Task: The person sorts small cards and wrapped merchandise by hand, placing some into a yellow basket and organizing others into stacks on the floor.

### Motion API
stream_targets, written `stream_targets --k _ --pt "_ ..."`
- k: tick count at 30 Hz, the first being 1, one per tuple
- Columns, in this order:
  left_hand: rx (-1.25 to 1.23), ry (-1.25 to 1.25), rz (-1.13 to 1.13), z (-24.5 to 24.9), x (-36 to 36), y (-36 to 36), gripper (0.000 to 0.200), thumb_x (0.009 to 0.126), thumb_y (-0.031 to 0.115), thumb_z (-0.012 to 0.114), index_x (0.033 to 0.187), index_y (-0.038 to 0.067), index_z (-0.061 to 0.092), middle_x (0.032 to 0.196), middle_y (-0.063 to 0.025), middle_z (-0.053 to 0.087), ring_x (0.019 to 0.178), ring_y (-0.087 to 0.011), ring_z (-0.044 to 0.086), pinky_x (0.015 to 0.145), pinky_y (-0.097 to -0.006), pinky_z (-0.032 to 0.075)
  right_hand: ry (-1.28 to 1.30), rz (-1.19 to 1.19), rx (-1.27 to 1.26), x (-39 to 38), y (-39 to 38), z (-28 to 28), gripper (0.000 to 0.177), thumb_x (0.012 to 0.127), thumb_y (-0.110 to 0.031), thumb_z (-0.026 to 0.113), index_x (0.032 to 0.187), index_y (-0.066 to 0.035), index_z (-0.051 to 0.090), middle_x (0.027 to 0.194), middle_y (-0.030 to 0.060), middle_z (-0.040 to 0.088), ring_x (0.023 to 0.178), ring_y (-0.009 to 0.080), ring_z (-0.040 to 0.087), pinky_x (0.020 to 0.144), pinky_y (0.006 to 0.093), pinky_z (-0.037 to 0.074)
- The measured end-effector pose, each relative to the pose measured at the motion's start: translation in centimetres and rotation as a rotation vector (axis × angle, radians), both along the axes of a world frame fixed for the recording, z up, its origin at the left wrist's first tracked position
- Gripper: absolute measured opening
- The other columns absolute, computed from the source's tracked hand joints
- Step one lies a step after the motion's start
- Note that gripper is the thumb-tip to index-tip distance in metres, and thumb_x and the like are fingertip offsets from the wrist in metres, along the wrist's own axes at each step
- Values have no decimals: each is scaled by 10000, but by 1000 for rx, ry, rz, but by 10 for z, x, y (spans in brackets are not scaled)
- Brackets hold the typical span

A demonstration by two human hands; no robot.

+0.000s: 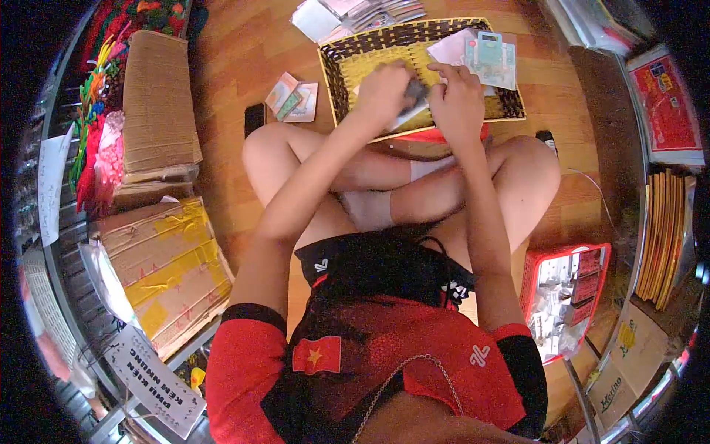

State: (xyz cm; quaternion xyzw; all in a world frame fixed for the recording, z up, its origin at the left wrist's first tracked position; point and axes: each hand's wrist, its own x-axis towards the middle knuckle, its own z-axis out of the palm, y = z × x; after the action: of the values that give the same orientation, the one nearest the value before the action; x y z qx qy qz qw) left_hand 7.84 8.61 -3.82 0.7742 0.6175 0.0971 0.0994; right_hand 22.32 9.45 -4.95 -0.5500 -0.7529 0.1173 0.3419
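A rectangular woven basket (510, 106), dark brown and yellow, lies in front of my crossed legs. Over its middle, my left hand (383, 95) is closed around a small dark item (416, 92), smeared by motion. Close beside it, my right hand (460, 103) has its fingers curled and pinched, but I cannot tell what they hold. Part of a white packet (407, 118) shows under the hands. Near my right fingers, a pale pink sheet (451, 47) and a clear packet with a teal card (489, 53) rest on the basket's right side.
Colourful cards (293, 98) and a black phone-like object (254, 118) lie left of the basket; a stack of packets (359, 13) sits behind it. Cardboard boxes (159, 103) line the left. At right stand a red bin (529, 285) of small packets and brown envelopes (660, 237).
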Motion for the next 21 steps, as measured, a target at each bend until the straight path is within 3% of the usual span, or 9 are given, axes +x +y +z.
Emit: stream_targets --k 4,6,9,12,14,16,17,20,21 --pt "102 63 177 0 -22 5 292 650 118 691 913 60 576 970 -123 569 878 -318 575 718 -402 503 74 20 -81 5 -1 1 281 718 -109 520 993 -104 575 898 131 567 859 313 545 792 416 438" --pt "158 110 137 -4 -40 2 374 675 179 701 960 18 519 938 -171 553 865 -353 566 707 -414 496 146 72 -107 3 -1 2 299 733 -138 538 1029 -104 554 921 134 567 878 321 547 787 423 443" --pt "334 -300 223 -1 -35 -6 445 746 269 677 988 -29 451 906 -198 534 848 -334 570 715 -405 484 225 240 -34 -2 -2 9 366 753 -201 580 1102 -108 518 973 140 566 918 333 546 795 424 443" --pt "35 -699 245 10 -15 -2 508 818 381 598 1011 -54 422 944 -202 529 855 -281 568 743 -378 470 292 400 76 -2 -6 17 432 757 -222 619 1156 -111 496 1015 147 564 943 338 544 821 413 437" --pt "-326 -1081 215 13 -8 -2 582 853 450 517 1143 -45 423 1083 -162 523 938 -239 544 807 -325 454 409 406 93 2 -6 17 446 750 -200 644 1162 -108 502 1029 151 566 946 338 546 834 397 435" --pt "-543 -1348 172 19 -7 -1 614 871 450 483 1239 -34 400 1184 -161 500 1059 -259 509 850 -322 445 445 253 81 12 -2 17 408 753 -155 643 1138 -97 520 1023 157 578 933 324 563 829 378 442" --pt "-556 -1225 169 19 -14 5 661 781 536 555 1188 21 477 1125 -125 516 1006 -238 529 837 -342 455 464 174 73 18 -1 17 390 754 -133 643 1125 -92 528 1019 160 583 926 317 572 827 369 445" --pt "-198 -181 74 11 -24 -3 746 705 585 599 1169 11 487 1162 -182 472 1057 -294 502 831 -393 463 582 23 72 30 7 23 348 762 -122 642 1093 -77 548 987 166 609 903 298 599 801 348 461" --pt "-137 -37 48 1 -20 -6 797 629 563 671 1150 -10 486 1148 -223 445 1030 -358 505 807 -421 473 579 -18 55 31 8 23 352 772 -136 643 1099 -71 531 944 165 626 850 277 625 761 336 479"
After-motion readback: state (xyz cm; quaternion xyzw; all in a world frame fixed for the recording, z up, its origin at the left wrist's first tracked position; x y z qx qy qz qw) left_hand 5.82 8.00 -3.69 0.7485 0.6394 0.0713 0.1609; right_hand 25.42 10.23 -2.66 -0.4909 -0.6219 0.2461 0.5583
